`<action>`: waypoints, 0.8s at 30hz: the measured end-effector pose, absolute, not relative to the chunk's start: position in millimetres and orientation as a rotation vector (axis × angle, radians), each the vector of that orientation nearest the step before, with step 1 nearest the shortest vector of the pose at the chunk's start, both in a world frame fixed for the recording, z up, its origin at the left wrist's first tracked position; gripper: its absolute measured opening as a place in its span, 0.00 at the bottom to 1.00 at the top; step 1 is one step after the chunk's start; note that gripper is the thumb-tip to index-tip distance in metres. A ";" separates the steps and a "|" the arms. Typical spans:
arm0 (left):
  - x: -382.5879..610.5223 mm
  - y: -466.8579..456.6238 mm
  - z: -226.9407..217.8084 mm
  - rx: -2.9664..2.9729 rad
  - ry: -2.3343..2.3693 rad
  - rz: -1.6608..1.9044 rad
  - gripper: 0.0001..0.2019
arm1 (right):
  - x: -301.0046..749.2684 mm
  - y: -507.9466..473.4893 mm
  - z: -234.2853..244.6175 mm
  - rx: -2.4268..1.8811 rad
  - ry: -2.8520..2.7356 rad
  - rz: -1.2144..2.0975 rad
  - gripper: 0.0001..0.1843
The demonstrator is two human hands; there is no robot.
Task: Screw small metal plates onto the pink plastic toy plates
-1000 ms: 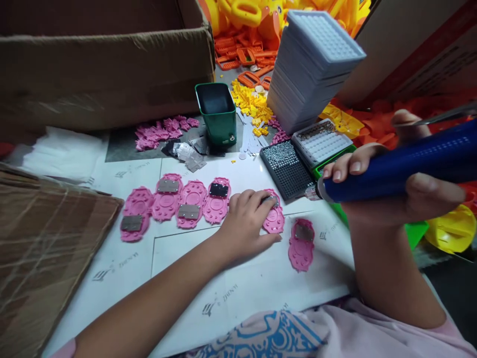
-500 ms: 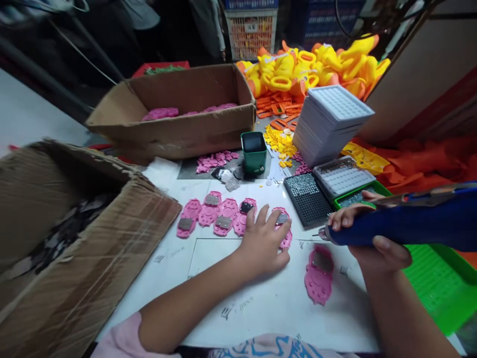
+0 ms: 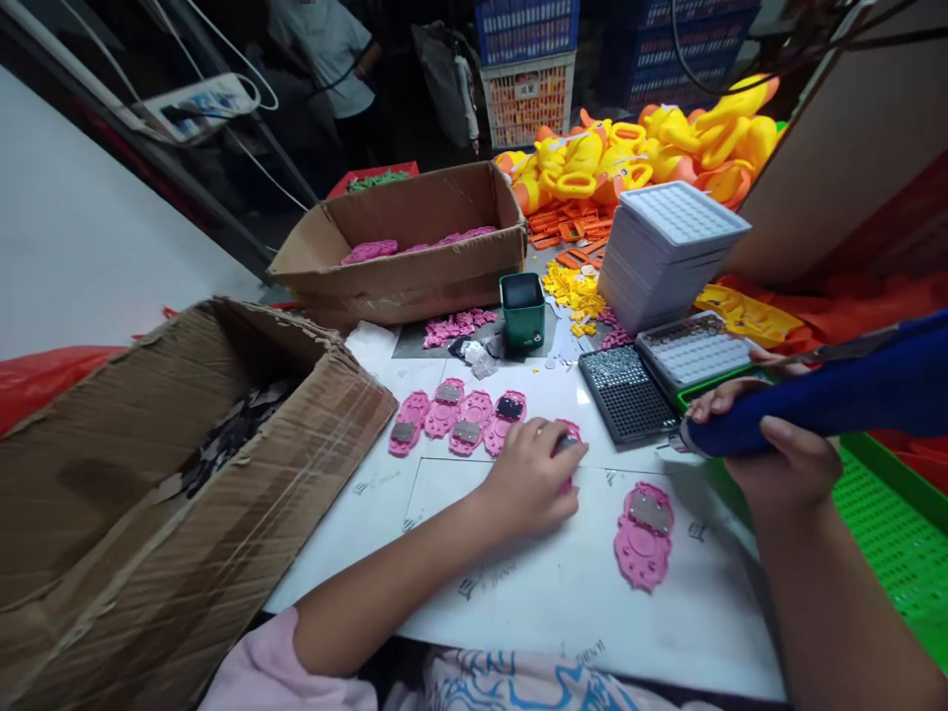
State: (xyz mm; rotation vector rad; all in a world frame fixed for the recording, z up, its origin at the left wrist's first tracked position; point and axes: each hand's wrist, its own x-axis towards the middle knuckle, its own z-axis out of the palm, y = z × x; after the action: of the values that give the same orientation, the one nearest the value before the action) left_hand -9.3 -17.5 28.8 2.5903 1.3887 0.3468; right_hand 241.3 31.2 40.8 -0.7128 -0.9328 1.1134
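My left hand [image 3: 534, 476] is closed over a pink plastic casing [image 3: 569, 431], fingers curled at its edges and hiding most of it. To its left stand several similar pink casings [image 3: 472, 423] in a row, bearing grey metal plates, one with a black piece. A separate pink casing [image 3: 644, 538] with a grey plate lies to the right, between my hands. My right hand [image 3: 770, 420] grips a blue electric screwdriver [image 3: 836, 395], its bit pointing left just below the black screw tray [image 3: 626, 395]. The tray holds many small screws in its holes.
Cardboard boxes stand at left [image 3: 326, 434] and behind [image 3: 415, 286]. A green cup [image 3: 522, 311], a stack of white trays [image 3: 671, 252], yellow toy parts [image 3: 585, 163] and small pieces lie beyond. A green basket [image 3: 900, 553] is at right. A person [image 3: 326, 59] stands in the background.
My left hand's spread fingers have closed over the pink casing. The screwdriver has shifted slightly right in the picture. The camera view has also turned, showing more of the left side.
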 end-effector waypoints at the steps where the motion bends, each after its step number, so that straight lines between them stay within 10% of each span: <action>1: -15.8 -15.3 30.6 2.578 1.442 0.388 0.24 | 241.6 31.9 39.8 -0.709 -0.926 1.112 0.21; 19: -70.3 10.7 34.2 2.299 1.879 0.068 0.45 | 242.4 32.0 38.4 -0.715 -0.912 1.138 0.22; 24: -54.5 18.1 28.3 2.331 1.760 0.175 0.37 | 242.3 30.9 40.5 -0.753 -0.826 1.149 0.25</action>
State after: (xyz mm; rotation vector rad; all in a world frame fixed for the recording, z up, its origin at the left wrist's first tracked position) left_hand -54.5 18.1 28.3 2.3315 1.7601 0.1753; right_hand 242.3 30.9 40.5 -0.7530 -0.8261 1.1485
